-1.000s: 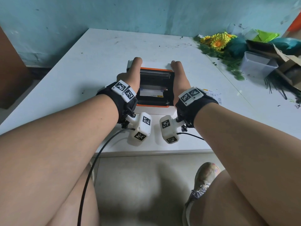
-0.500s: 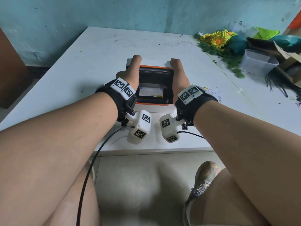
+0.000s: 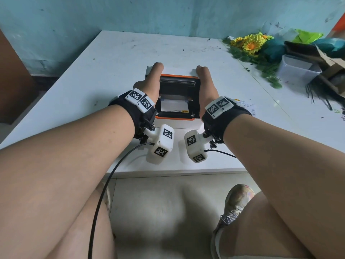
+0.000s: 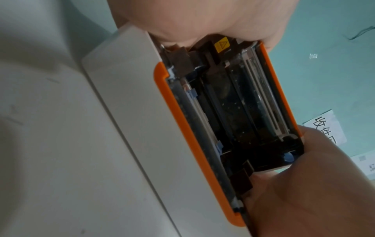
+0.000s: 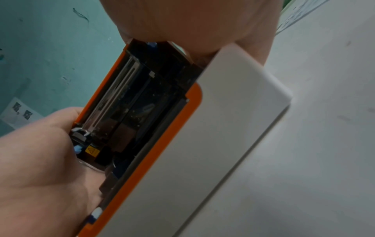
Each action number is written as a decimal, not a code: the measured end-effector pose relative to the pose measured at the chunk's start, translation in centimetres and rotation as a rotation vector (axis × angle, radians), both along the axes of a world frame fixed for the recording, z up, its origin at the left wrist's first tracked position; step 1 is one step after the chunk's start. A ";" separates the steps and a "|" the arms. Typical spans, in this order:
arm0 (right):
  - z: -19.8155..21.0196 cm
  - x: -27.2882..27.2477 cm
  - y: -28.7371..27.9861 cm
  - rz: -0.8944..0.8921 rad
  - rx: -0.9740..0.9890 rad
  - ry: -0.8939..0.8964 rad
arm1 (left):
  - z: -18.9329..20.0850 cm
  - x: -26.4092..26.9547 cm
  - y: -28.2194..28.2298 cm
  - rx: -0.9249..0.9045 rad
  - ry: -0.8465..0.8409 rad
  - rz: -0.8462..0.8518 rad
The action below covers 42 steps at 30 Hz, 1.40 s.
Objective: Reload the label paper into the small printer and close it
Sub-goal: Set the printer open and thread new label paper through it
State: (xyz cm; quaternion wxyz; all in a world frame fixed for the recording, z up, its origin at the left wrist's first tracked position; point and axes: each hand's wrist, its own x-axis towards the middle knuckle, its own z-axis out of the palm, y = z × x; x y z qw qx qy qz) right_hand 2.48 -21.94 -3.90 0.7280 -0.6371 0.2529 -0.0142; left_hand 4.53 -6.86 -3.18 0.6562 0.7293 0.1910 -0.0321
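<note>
A small white printer (image 3: 177,124) with an orange rim stands near the table's front edge, its lid (image 3: 177,85) raised. White label paper (image 3: 172,106) lies in the black bay under the lid. My left hand (image 3: 149,83) grips the lid's left end and my right hand (image 3: 206,85) grips its right end, thumbs pointing forward. In the left wrist view the left hand (image 4: 304,192) and right hand (image 4: 202,19) clamp the orange-edged lid (image 4: 233,112) between them. The right wrist view shows the right hand (image 5: 192,20), the left hand (image 5: 36,160) and the lid (image 5: 131,112) the same way. The outer fingers are hidden.
The white table (image 3: 112,71) ends just in front of the printer at its front edge (image 3: 177,170). A printed label sheet (image 3: 246,107) lies right of my right wrist. Artificial sunflowers (image 3: 250,43), a clear plastic tub (image 3: 296,71) and a cardboard box (image 3: 326,60) crowd the far right.
Both hands stay on the lid's ends and the lid's opening looks much the same; only the view has shifted slightly.
</note>
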 end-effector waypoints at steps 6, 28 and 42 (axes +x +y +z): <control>0.3 -0.1 -0.4 0.033 0.022 0.005 | -0.1 0.1 -0.1 0.051 -0.022 0.004; 0.4 -0.2 -0.4 0.054 0.042 -0.001 | -0.1 -0.1 -0.1 0.040 -0.018 -0.006; 0.8 -0.5 -0.4 0.097 0.040 -0.018 | 0.3 -0.7 0.0 0.035 -0.024 -0.028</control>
